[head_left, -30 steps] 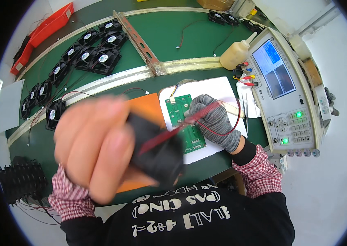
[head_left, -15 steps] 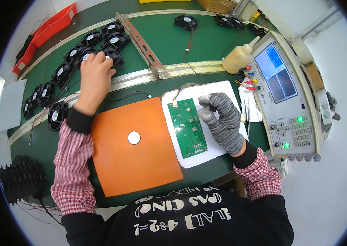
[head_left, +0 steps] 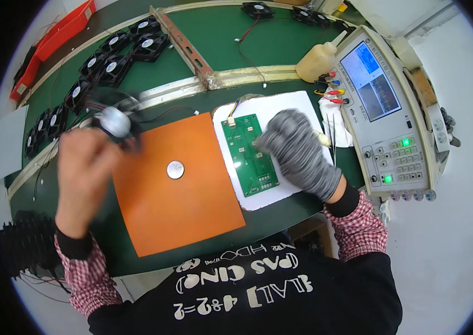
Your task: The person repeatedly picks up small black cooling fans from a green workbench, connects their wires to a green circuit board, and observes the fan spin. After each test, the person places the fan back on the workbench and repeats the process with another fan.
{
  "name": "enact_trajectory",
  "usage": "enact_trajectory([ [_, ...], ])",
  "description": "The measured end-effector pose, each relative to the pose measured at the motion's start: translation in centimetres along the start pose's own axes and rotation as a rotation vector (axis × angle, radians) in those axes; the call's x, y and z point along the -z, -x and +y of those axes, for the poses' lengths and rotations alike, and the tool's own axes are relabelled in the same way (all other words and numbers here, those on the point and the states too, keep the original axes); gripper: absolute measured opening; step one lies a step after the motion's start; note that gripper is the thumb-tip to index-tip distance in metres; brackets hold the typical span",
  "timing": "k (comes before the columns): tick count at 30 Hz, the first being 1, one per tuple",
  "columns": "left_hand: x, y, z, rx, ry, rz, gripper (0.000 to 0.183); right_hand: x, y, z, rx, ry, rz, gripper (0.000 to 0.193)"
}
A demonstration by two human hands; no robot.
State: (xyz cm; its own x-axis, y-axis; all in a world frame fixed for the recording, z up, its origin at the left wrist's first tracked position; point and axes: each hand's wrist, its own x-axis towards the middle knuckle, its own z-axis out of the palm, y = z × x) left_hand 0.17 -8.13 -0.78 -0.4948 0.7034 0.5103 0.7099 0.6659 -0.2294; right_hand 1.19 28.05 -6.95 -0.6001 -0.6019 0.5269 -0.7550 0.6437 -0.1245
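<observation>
The bare left hand (head_left: pixel 83 167) grips a small black square cooling fan (head_left: pixel 114 121), blurred, over the orange mat's (head_left: pixel 175 206) far-left corner, where its trailing leads could snag, while the grey-gloved right hand (head_left: pixel 298 151) rests loosely curled, holding nothing visible, beside the green circuit board (head_left: pixel 247 153).

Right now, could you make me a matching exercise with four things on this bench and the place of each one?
Things:
1. small black fan
2. green circuit board
3. silver disc
4. yellowish squeeze bottle

Places:
A. on the orange mat
B. beside the test instrument, at the bench's far side
C. in the left hand
D. on the white sheet, beside the gloved right hand

Pairs: 1-C, 2-D, 3-A, 4-B
</observation>
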Motion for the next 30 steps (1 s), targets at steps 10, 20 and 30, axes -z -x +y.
enact_trajectory([
  [10, 1.2, -1.2, 7.7, -0.526, 0.772, -0.175, 0.007, -0.2, -2.4, -4.1, 0.307, -0.499, -0.222, 0.041],
  [20, -0.8, 1.1, 1.1, -0.004, 0.245, -0.075, 0.017, 0.2, -0.1, 1.0, -0.421, -0.331, -0.045, 0.017],
  [30, -2.8, 0.1, 4.7, 0.477, 0.894, -0.182, 0.067, -3.3, 0.8, 1.0, -0.529, -0.692, 0.042, 0.012],
])
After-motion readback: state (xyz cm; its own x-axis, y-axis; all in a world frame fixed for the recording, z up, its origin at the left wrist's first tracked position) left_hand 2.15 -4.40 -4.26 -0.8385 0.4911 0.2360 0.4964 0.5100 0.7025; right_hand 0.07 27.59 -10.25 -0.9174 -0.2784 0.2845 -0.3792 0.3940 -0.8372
